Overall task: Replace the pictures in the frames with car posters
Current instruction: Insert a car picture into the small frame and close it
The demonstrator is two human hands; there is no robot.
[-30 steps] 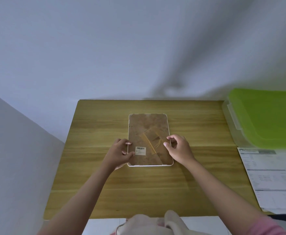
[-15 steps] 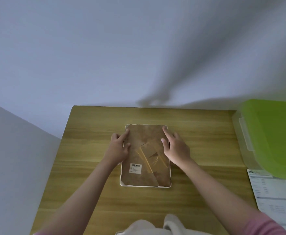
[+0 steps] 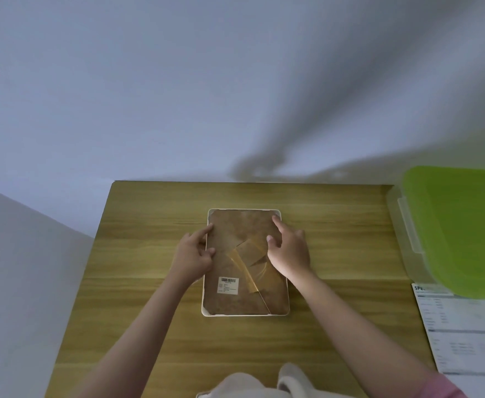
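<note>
Green-lidded box, printed sheet, perhaps cloth

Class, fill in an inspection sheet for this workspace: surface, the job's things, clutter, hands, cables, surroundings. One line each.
Surface: wooden table, set against a wall.
Job's things: picture frame lying face down, brown backing board up with a barcode label; no car poster seen.
Clutter: green-lidded box and printed sheet at the right.
Hands: left hand touches the frame's left edge; right hand rests fingers on the backing near its far right corner.
Cables: nothing seen.
Surroundings: pale wall with shadows.
</note>
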